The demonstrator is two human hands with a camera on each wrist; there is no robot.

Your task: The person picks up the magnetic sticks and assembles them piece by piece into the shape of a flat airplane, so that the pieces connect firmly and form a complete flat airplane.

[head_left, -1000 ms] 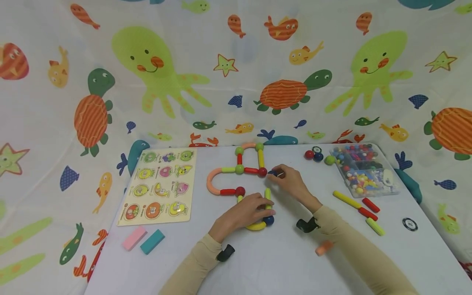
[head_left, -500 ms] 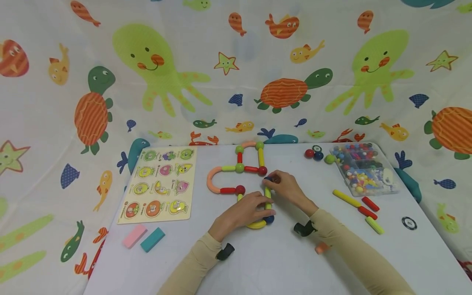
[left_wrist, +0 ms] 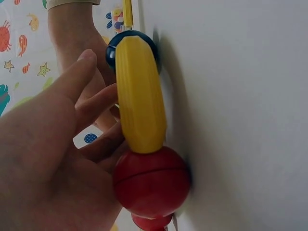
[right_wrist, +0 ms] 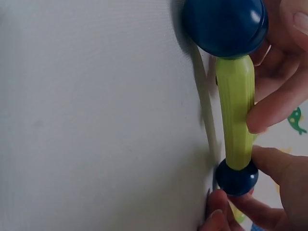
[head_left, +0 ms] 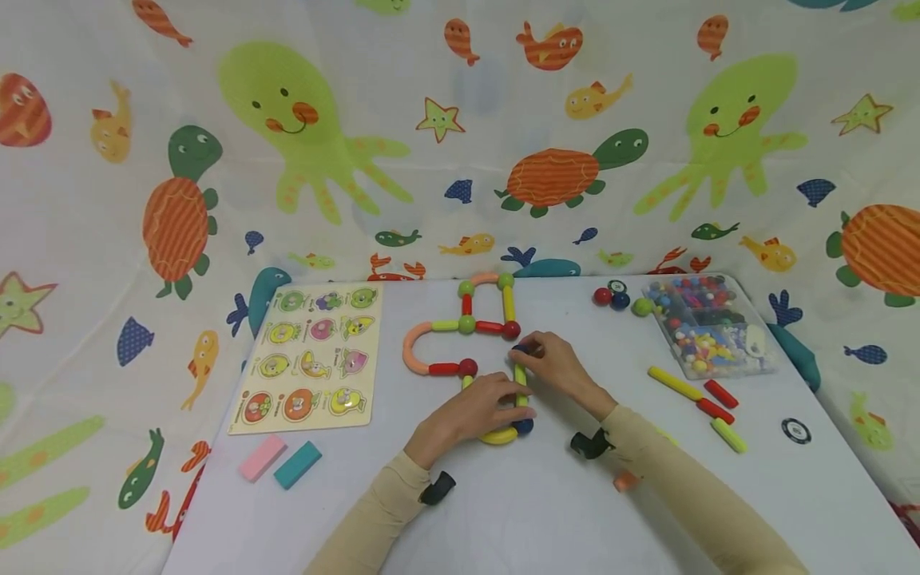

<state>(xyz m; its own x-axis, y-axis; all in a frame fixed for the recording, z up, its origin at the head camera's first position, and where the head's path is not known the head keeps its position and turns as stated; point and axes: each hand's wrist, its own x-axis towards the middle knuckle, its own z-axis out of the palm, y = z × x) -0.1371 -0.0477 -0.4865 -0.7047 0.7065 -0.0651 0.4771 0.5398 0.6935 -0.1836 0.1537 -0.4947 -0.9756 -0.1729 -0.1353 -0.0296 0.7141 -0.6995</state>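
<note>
We see a toy figure of rods and balls [head_left: 490,327] lying on the desk [head_left: 503,511], mid-frame. In its lower right, a straight lime rod [head_left: 521,373] touches a blue ball at each end: the upper blue ball [head_left: 519,349], near and below a red corner ball [head_left: 511,330], and the lower blue ball [head_left: 525,426]. From the latter, a yellow curved piece [head_left: 499,437] runs left to a red ball [left_wrist: 152,183], which we see large in the left wrist view. Higher, an orange arc [head_left: 411,351] bulges left; a smaller orange arch [head_left: 485,277] tops the figure.
</note>
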